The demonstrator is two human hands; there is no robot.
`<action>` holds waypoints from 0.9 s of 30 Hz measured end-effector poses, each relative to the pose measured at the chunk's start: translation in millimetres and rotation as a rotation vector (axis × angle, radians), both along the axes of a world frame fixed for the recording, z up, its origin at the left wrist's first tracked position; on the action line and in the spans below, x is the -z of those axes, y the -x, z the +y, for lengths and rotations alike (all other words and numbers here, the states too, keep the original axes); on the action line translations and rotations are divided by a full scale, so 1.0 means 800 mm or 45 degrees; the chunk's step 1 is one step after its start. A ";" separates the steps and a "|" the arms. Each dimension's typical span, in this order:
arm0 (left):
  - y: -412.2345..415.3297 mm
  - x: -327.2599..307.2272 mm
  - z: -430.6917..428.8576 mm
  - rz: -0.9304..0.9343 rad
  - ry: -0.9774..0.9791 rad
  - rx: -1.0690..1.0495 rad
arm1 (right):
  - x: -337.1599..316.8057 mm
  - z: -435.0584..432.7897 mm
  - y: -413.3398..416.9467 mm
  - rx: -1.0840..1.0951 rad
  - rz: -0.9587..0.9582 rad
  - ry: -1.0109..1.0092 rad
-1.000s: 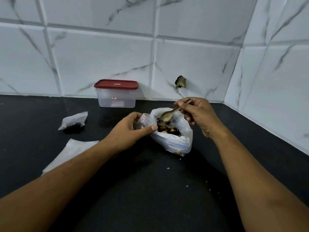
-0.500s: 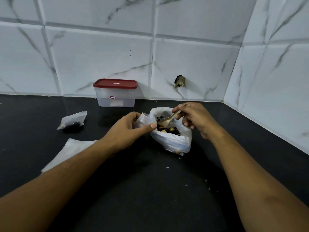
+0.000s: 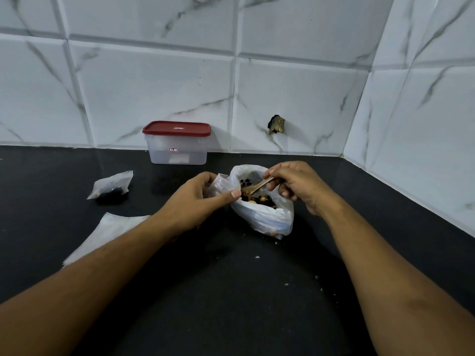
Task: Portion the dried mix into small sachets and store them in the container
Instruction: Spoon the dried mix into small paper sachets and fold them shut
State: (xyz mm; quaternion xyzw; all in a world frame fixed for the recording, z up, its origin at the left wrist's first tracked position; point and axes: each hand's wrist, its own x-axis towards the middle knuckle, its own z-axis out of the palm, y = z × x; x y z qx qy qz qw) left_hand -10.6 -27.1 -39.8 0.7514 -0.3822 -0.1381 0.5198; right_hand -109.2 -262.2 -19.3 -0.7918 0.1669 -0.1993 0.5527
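My L hand is curled round a small see-through sachet, thumb across the front & fingers behind. It holds the sachet right against the L rim of the plastic bag. Can't tell if anything's in the sachet. My R hand pinches the handle of a tan spoon betw. thumb & fingertips, other fingers curled under. The spoon slants down to the L, its bowl inside the bag's open mouth, at the dried mix, which is dark bits w/ some tan/yellow ones. Can't tell if the bowl is loaded. The bag sits on the black counter betw. my two hands, mouth up, bottom bulging toward me.

L of my L forearm, flat white empty sachets lie on the counter, partly hidden by the arm; can't tell how many. Further back on the L, apart from those, a filled sachet lies on its side w/ dark contents at its lower edge. At the back, against the marble-look tiled wall, stands the clear container w/ its red lid on & a small label on the front, well apart from the bag. A few pale crumbs dot the counter nearer me, mostly on the R. On the wall, R of the container, a small brassy fitting sticks out of a tile.
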 end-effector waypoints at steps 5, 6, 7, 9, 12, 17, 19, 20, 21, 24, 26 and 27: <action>-0.003 0.002 0.000 0.019 0.020 0.007 | 0.000 -0.005 0.001 0.058 -0.049 -0.081; -0.003 0.002 0.001 0.022 0.022 0.009 | 0.001 -0.005 0.001 0.074 -0.063 -0.094; -0.003 0.001 0.001 0.022 0.023 0.010 | 0.001 -0.005 0.000 0.088 -0.072 -0.105; -0.003 0.001 0.001 0.024 0.027 0.006 | 0.000 -0.004 -0.001 0.105 -0.079 -0.111; -0.002 0.000 0.001 0.031 0.036 0.012 | 0.001 0.000 -0.001 0.115 -0.065 -0.084; 0.000 -0.001 0.001 0.050 0.071 0.030 | 0.002 0.005 -0.004 0.039 -0.007 -0.045; 0.001 -0.001 0.001 0.058 0.086 0.032 | 0.001 0.005 -0.003 0.035 -0.021 -0.098; 0.001 -0.002 0.001 0.062 0.089 0.032 | 0.001 0.005 -0.003 0.056 -0.040 -0.136; 0.001 -0.002 0.001 0.066 0.092 0.032 | 0.000 0.005 -0.002 0.086 -0.064 -0.175; 0.003 -0.003 0.001 0.081 0.103 0.031 | 0.002 0.004 -0.003 0.149 -0.106 -0.239; 0.003 -0.003 0.001 0.086 0.111 0.025 | 0.003 0.004 -0.004 0.177 -0.103 -0.230; 0.002 -0.002 0.001 0.086 0.115 0.022 | 0.004 0.005 -0.005 0.194 -0.097 -0.207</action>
